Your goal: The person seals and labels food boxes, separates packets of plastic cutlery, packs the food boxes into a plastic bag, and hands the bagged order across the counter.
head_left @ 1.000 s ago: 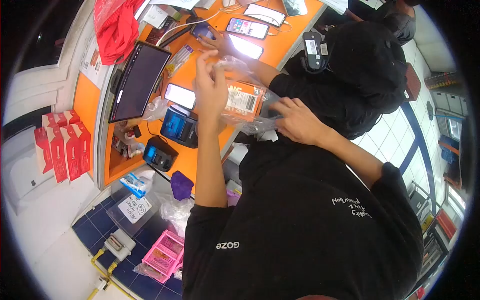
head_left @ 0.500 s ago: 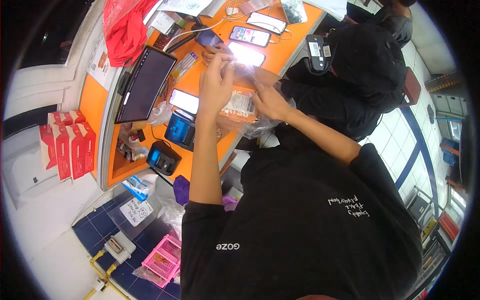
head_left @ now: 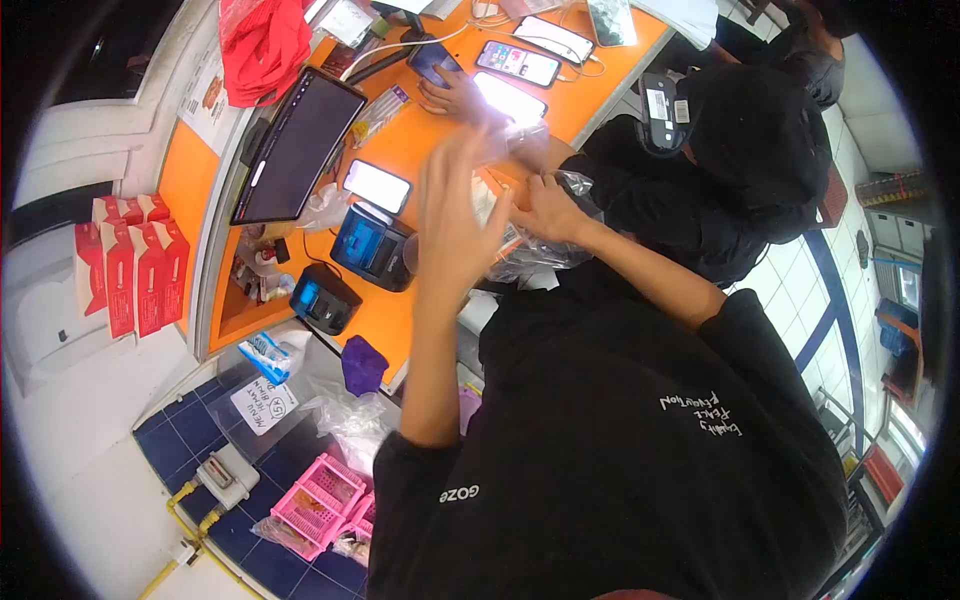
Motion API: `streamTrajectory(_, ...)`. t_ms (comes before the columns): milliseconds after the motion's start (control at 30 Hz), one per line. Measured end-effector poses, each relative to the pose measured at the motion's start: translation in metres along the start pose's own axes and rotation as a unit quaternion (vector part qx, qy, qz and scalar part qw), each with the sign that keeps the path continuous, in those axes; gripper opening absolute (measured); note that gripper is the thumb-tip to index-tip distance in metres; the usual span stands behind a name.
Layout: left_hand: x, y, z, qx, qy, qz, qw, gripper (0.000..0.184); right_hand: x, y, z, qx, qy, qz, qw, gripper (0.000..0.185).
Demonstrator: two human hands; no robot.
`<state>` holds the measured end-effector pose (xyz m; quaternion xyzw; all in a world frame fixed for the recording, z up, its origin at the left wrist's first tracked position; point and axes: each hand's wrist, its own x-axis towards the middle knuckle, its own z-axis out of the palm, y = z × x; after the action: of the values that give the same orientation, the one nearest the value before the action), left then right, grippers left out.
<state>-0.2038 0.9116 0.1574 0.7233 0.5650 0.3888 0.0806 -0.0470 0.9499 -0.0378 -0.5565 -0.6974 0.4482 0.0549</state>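
Observation:
My left hand [head_left: 452, 215] is raised over the counter, smeared by motion, with its fingers stretched out and thumb apart. It appears to hold nothing. Close by on the right, my right hand [head_left: 552, 208] grips a clear plastic bag [head_left: 545, 255] near its upper edge. Inside or under the bag is an orange package [head_left: 507, 240] with a white label, partly hidden by my hands. A co-worker's hand [head_left: 452, 95] touches a dark-screened device [head_left: 433, 62] farther up, beyond my fingers.
Several phones, including a lit one [head_left: 378, 186], lie on the orange counter [head_left: 392, 325]. A monitor [head_left: 300, 145] and two black-and-blue devices [head_left: 370, 245] stand at left. A co-worker in black [head_left: 750, 150] sits close on the right. Pink baskets [head_left: 318, 500] are below.
My left hand has come away from the bag's top and opened. My right hand stays at the bag, which has shifted slightly right. The co-worker's hand now shows more clearly at the dark-screened device.

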Motion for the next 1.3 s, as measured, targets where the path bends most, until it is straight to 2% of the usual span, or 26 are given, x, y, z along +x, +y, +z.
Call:
streamTrajectory(33,-0.029,0.006,-0.006,-0.001,0.000,-0.052,0.999,0.027,0.000,0.002,0.002,0.036,-0.047,0.034,0.998,0.115)
streamTrajectory(67,-0.076,0.004,-0.005,-0.113,-0.024,-0.195,0.974,0.026,-0.002,-0.001,-0.001,0.036,-0.047,0.031,0.998,0.115)
streamTrajectory(133,-0.170,-0.009,0.014,-0.275,-0.043,-0.413,0.867,0.026,-0.014,-0.010,-0.009,0.078,-0.034,0.037,0.996,0.118)
streamTrajectory(167,-0.202,-0.015,0.028,-0.326,-0.039,-0.488,0.809,0.027,-0.014,-0.006,-0.007,0.080,-0.033,0.036,0.996,0.118)
streamTrajectory(200,-0.220,-0.017,0.043,-0.351,0.008,-0.550,0.758,0.029,-0.013,0.002,-0.002,0.120,-0.026,0.014,0.992,0.119)
streamTrajectory(233,-0.232,-0.023,0.057,-0.373,0.054,-0.606,0.700,0.032,-0.013,0.007,0.005,0.122,0.006,0.003,0.993,0.110)
streamTrajectory(267,-0.238,-0.038,0.073,-0.375,0.050,-0.602,0.703,0.032,-0.012,0.013,0.011,0.123,0.037,-0.008,0.992,0.102)
streamTrajectory(333,-0.249,-0.071,0.105,-0.316,0.042,-0.491,0.810,0.035,-0.010,0.012,0.013,0.141,0.051,-0.007,0.989,0.100)
streamTrajectory(367,-0.255,-0.082,0.114,-0.317,0.040,-0.490,0.811,0.035,-0.009,0.010,0.016,0.173,0.051,-0.002,0.984,0.099)
streamTrajectory(400,-0.259,-0.092,0.121,-0.403,0.043,-0.535,0.742,0.035,-0.010,0.008,0.019,0.202,0.052,0.007,0.978,0.097)
streamTrajectory(500,-0.294,-0.126,0.147,-0.408,-0.041,-0.538,0.737,0.038,-0.016,0.008,0.021,0.277,0.031,0.040,0.959,0.093)
streamTrajectory(567,-0.256,-0.092,0.133,-0.577,0.112,-0.528,0.614,0.037,-0.020,0.013,0.025,0.319,0.016,0.066,0.945,0.089)
streamTrajectory(600,-0.254,-0.087,0.130,-0.575,0.110,-0.529,0.614,0.037,-0.022,0.015,0.026,0.339,0.008,0.076,0.938,0.088)
streamTrajectory(667,-0.248,-0.081,0.125,-0.537,0.098,-0.598,0.587,0.034,-0.022,0.018,0.024,0.372,-0.004,0.091,0.924,0.085)
streamTrajectory(800,-0.244,-0.078,0.137,-0.590,0.091,-0.563,0.571,0.034,-0.023,0.021,0.025,0.415,-0.016,0.114,0.903,0.079)
streamTrajectory(867,-0.245,-0.073,0.146,-0.613,0.131,-0.583,0.518,0.038,-0.025,0.023,0.026,0.430,-0.021,0.123,0.894,0.076)
streamTrajectory(1000,-0.247,-0.062,0.150,-0.579,0.119,-0.613,0.525,0.041,-0.030,0.027,0.028,0.457,-0.029,0.140,0.878,0.070)
streamTrajectory(1067,-0.250,-0.063,0.161,-0.568,0.108,-0.591,0.562,0.043,-0.032,0.028,0.030,0.464,-0.031,0.149,0.873,0.068)
streamTrajectory(1167,-0.247,-0.065,0.176,-0.592,0.079,-0.548,0.586,0.048,-0.033,0.029,0.033,0.462,-0.036,0.169,0.870,0.064)
streamTrajectory(1300,-0.250,-0.072,0.192,-0.552,0.078,-0.553,0.620,0.054,-0.047,0.034,0.029,0.503,-0.055,0.161,0.848,0.057)
